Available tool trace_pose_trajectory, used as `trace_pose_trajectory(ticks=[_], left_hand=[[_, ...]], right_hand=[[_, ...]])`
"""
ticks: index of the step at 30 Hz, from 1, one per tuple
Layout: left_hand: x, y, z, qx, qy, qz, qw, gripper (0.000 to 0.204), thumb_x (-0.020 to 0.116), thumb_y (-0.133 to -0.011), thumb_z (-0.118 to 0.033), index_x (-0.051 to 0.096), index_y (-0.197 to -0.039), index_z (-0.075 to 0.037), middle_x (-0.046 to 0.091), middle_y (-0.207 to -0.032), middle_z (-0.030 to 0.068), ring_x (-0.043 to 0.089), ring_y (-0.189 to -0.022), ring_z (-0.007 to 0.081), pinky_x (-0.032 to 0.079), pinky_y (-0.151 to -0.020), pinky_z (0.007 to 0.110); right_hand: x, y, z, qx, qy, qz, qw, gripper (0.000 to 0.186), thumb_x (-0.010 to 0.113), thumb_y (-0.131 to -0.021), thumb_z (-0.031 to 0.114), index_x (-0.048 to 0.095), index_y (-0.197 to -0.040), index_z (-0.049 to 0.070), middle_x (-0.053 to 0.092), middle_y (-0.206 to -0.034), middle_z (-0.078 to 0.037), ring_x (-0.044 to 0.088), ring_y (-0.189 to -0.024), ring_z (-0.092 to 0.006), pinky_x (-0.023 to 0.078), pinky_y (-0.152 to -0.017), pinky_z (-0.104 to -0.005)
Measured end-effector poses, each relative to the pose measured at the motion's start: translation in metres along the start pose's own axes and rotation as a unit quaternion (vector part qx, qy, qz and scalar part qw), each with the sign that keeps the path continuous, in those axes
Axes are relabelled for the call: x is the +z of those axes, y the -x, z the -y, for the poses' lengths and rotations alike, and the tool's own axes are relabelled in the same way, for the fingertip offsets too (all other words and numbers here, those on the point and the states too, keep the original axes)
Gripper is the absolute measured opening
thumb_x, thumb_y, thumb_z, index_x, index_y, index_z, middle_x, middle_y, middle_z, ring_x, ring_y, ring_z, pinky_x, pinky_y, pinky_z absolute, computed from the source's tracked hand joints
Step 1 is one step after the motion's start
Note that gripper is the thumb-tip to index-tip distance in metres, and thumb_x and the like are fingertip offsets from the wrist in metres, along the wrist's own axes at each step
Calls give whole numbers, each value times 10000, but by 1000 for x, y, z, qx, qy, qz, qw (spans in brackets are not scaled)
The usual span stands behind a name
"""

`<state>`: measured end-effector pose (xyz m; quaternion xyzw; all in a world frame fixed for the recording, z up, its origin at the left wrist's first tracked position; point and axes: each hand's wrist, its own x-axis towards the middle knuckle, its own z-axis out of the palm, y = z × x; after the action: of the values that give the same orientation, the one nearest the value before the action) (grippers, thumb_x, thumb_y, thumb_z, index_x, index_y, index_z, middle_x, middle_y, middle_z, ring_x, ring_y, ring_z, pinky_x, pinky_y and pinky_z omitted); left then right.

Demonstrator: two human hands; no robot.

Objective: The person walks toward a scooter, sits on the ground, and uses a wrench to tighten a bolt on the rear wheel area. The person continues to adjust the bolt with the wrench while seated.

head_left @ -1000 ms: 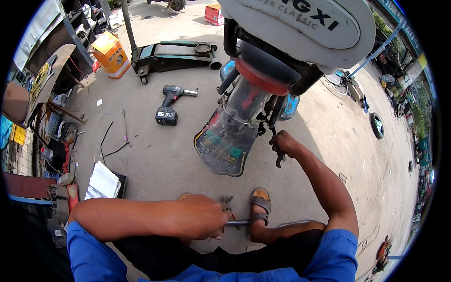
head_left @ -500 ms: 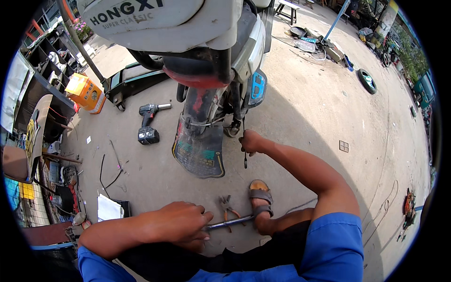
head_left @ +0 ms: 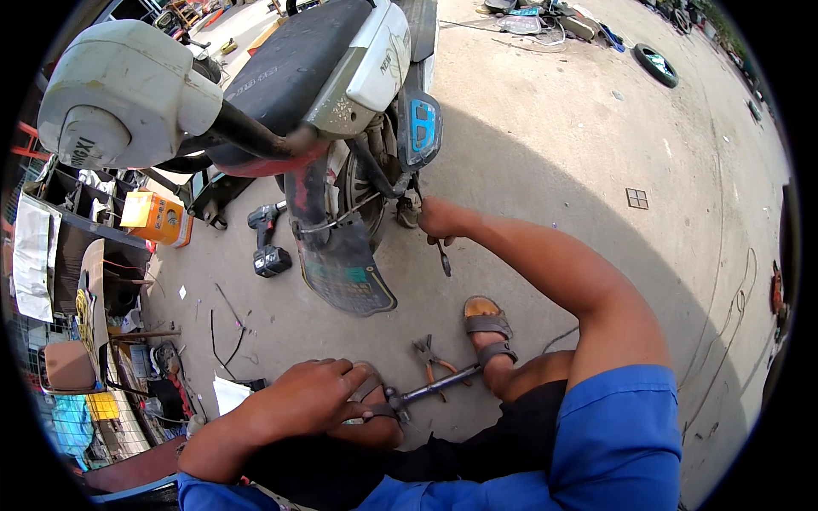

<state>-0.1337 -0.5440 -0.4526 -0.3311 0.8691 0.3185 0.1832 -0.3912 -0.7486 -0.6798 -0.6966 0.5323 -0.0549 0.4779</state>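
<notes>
Concrete yard; right hand [head_left: 441,220] around wrench [head_left: 444,259]

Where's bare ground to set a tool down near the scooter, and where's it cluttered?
Free: the wide concrete right of the white scooter, beyond the right hand holding a dark wrench. A smaller bare patch lies between the black cordless drill and the left hand. Crowded: around the orange-handled pliers and the metal bar tool by the sandalled foot.

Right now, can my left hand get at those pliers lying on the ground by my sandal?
Probably yes: the left hand rests on the knee, the pliers lie on open concrete just beyond, and only the metal bar is alongside.
</notes>
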Motion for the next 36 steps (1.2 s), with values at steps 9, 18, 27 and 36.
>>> trace_pose_trajectory(ticks=[9,18,27,36], left_hand=[[-8,-7,-3,-23,9,51,998,528,634,-853,-351,509,-1218,10,595,-979,193,587,-935,386,474,-777,445],[-5,-2,7,-10,16,19,1000,473,626,-859,-352,524,-1180,-21,611,-917,180,611,-893,380,495,-752,444],[-11,-7,11,-23,30,49,998,533,641,-851,-356,515,-1221,6,597,-1002,197,584,-942,392,472,-779,446],[-14,-16,7,-37,29,67,997,532,644,-847,-370,529,-1217,-5,605,-1019,184,589,-946,391,476,-784,442]], right_hand=[[-39,24,52,124,-222,-1,967,166,450,-817,71,489,-656,50,426,-597,-61,349,-465,-167,285,-410,-340],[-39,32,62,117,-201,27,972,174,444,-828,73,519,-676,36,493,-625,-61,395,-479,-161,308,-416,-327],[-24,25,51,117,-245,55,961,197,455,-852,74,552,-686,32,505,-636,-66,432,-522,-148,363,-425,-313],[-25,14,49,121,-278,106,947,113,424,-895,82,495,-824,30,544,-714,-69,461,-535,-129,417,-425,-297]])
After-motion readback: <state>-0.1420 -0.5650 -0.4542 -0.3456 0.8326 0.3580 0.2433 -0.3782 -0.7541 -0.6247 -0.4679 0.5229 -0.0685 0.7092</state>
